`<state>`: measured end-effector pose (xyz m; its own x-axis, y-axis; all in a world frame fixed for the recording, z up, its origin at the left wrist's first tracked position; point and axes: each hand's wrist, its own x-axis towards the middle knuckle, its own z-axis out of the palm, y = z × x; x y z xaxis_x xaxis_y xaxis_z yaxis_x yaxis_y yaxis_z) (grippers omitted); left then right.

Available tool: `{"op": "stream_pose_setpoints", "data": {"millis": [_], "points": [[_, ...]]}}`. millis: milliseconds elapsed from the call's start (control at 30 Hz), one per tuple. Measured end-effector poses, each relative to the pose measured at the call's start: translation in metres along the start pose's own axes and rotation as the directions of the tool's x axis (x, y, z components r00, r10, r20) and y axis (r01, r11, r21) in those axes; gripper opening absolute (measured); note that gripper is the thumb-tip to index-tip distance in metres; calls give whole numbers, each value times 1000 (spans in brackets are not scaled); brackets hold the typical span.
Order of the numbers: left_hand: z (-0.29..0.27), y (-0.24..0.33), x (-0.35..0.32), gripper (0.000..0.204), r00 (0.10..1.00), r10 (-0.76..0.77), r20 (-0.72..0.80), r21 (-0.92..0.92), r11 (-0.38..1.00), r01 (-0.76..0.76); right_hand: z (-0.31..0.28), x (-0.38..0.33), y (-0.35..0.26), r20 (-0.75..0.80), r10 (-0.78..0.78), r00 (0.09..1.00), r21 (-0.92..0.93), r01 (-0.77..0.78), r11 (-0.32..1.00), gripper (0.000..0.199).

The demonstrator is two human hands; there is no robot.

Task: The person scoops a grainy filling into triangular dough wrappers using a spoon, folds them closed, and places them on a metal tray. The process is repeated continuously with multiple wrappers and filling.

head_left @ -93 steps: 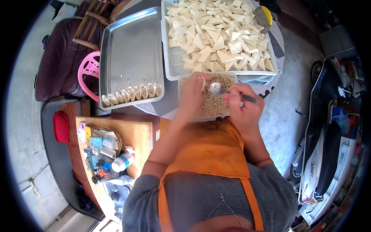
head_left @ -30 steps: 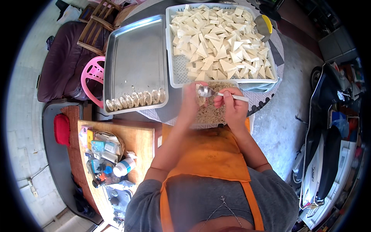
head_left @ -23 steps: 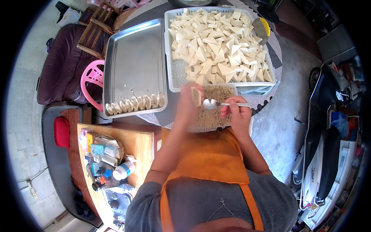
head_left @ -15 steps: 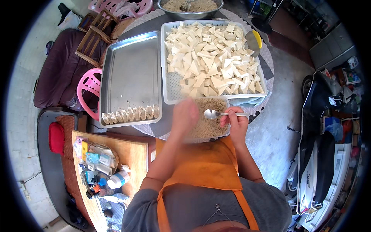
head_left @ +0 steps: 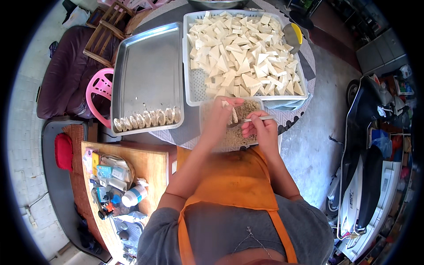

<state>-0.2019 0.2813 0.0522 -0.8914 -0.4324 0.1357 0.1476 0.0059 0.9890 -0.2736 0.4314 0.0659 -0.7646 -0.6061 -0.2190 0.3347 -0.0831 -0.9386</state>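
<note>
My left hand (head_left: 215,121) is closed on a pale white tofu piece (head_left: 233,115) over a clear tub of crumbly brown filling (head_left: 251,106). Beside it, my right hand (head_left: 264,131) grips a metal spoon (head_left: 267,117) by its handle. The spoon's bowl is close to the tofu piece and mostly hidden. Behind the tub stands a white perforated basket (head_left: 187,90), heaped with triangular tofu pieces (head_left: 240,59). To the left lies a metal tray (head_left: 148,75), with a row of filled tofu pieces (head_left: 147,118) along its near edge.
A yellow-edged scraper (head_left: 293,38) leans at the basket's right side. The rim of a steel bowl (head_left: 218,5) shows at the far edge of the round table. A wooden side table (head_left: 154,165) with bottles and boxes is at my left; a motorbike (head_left: 357,176) stands at right.
My left hand, blurred before, now holds a tofu piece over the tub. My right hand has brought the spoon left and in toward that piece. The whole view has shifted slightly.
</note>
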Motion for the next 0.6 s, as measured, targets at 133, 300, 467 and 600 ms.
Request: {"op": "stream_pose_setpoints", "data": {"millis": [133, 300, 467, 600], "points": [[-3, 0, -8, 25, 998, -51, -30, 29, 998, 52, -7, 6, -4, -80, -17, 997, 127, 27, 991, 17], [-7, 26, -10, 22, 969, -245, 21, -48, 968, 245, -12, 8, -15, -98, -114, 989, 60, 120, 991, 17], [-15, 12, -8, 12, 963, -267, -45, -35, 963, 266, -12, 10, -16, -105, -260, 960, -175, 239, 955, 15], [-20, 8, -9, 25, 926, -340, -167, -239, 925, 296, -10, 11, -5, -20, -167, 986, -333, 151, 931, 14]]}}
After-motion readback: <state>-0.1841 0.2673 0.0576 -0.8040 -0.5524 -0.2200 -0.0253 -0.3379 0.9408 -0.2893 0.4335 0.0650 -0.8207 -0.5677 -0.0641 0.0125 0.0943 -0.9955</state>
